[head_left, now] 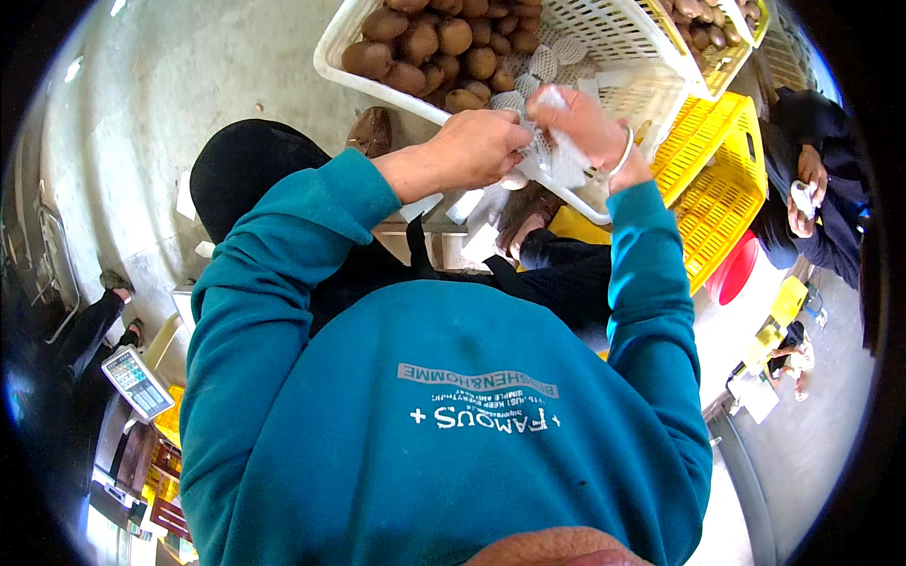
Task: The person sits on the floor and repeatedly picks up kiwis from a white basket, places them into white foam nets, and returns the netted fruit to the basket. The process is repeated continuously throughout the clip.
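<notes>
My left hand (477,149) is closed, its fingertips pinched on white foam netting (540,151) at the near edge of a white plastic crate (342,74). Just right of it, my right hand (590,127), with a white band at the wrist, is closed on a crumpled white wrapper (566,156) that hangs over the netting. The crate holds several brown kiwifruit (417,42) on the left and several white foam sleeves (543,64) around its middle. Part of what my fingers grip is hidden.
Yellow crates (717,208) and a red round container (731,267) stand on the right. A person (812,189) holds a pale object there; others are farther back. A scale (137,382) is at lower left, a brown shoe (370,132) below the white crate.
</notes>
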`<state>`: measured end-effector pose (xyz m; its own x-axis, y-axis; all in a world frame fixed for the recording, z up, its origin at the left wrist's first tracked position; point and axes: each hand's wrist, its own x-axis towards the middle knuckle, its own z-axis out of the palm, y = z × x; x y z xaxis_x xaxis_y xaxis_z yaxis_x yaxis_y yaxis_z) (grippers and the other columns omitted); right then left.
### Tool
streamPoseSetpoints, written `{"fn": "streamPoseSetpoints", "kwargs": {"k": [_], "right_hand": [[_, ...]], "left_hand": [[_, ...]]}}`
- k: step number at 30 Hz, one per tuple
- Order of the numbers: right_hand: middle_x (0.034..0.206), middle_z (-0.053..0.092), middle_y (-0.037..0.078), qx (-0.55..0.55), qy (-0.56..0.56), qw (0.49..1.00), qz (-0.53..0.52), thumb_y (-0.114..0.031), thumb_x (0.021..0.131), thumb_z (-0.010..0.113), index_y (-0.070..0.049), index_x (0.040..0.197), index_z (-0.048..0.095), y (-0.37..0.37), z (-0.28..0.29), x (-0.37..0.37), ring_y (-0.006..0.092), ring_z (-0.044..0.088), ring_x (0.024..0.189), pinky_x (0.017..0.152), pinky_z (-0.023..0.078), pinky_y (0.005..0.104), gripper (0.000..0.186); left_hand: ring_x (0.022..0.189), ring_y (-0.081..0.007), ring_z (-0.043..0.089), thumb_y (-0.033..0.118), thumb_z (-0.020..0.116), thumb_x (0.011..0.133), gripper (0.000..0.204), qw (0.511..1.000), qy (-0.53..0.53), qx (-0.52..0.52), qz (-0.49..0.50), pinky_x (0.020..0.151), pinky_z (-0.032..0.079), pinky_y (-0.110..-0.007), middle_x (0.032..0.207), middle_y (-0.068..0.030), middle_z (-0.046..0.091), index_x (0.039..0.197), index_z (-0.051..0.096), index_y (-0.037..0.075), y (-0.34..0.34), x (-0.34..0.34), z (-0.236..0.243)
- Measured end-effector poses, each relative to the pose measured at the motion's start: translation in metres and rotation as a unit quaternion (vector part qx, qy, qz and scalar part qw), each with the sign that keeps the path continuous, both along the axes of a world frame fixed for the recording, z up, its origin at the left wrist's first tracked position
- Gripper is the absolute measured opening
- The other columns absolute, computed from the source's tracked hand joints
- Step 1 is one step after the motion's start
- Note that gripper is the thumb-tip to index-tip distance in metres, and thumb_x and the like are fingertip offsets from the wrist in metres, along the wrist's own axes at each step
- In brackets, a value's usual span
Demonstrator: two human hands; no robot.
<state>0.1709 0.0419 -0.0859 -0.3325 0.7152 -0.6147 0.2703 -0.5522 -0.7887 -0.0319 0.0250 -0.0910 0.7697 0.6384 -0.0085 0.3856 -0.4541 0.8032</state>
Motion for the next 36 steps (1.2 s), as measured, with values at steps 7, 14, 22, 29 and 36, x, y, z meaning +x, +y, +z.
{"fn": "streamPoseSetpoints", "kwargs": {"k": [7,14,22,29,36], "right_hand": [[0.089,0.064,0.008,0.044,-0.229,0.972,0.031,-0.024,0.08,0.065,-0.004,0.102,0.063,0.059,-0.138,0.059,0.0173,0.059,0.082,0.073,0.047,0.0304,0.03],[0.116,0.058,0.019,0.114,-0.465,0.854,0.205,-0.046,0.072,0.065,-0.003,0.11,0.062,0.068,-0.177,-0.01,0.0338,0.055,0.107,0.092,0.044,0.0393,0.057],[0.109,0.059,0.023,0.165,-0.413,0.859,0.254,-0.044,0.072,0.064,-0.002,0.105,0.063,0.072,-0.178,-0.001,0.0367,0.057,0.102,0.087,0.046,0.0422,0.053],[0.088,0.066,0.015,0.218,-0.285,0.929,0.096,-0.048,0.071,0.067,-0.003,0.097,0.064,0.074,-0.119,0.047,0.0273,0.062,0.083,0.075,0.048,0.0352,0.051],[0.07,0.057,-0.002,0.163,-0.015,0.973,-0.165,-0.03,0.082,0.066,-0.003,0.098,0.061,0.05,0.017,0.069,0.006,0.048,0.06,0.052,0.037,0.0203,0.032]], "left_hand": [[0.073,-0.0378,0.058,0.008,0.058,0.078,0.012,0.976,-0.071,-0.194,-0.069,0.063,0.046,-0.041,0.073,-0.018,0.059,0.089,0.056,0.003,-0.008,0.006,0.021],[0.073,-0.0384,0.058,0.01,0.057,0.08,0.009,0.966,-0.062,-0.248,-0.041,0.063,0.046,-0.042,0.074,-0.0192,0.059,0.087,0.057,0.004,-0.003,0.013,0.018],[0.072,-0.0127,0.06,0.008,0.061,0.081,0.01,0.929,-0.076,-0.363,0.007,0.065,0.049,-0.028,0.076,-0.0047,0.065,0.09,0.062,0.002,0.004,0.013,0.01],[0.086,-0.0159,0.063,0.017,0.056,0.09,0.019,0.775,-0.192,-0.584,0.144,0.075,0.053,-0.027,0.096,-0.0093,0.064,0.101,0.059,0.002,0.016,0.016,0.005],[0.103,-0.0262,0.058,0.016,0.044,0.094,0.031,0.659,-0.344,-0.598,0.302,0.09,0.048,-0.035,0.115,-0.0139,0.057,0.121,0.047,0.001,0.038,0.015,0.003]]}}
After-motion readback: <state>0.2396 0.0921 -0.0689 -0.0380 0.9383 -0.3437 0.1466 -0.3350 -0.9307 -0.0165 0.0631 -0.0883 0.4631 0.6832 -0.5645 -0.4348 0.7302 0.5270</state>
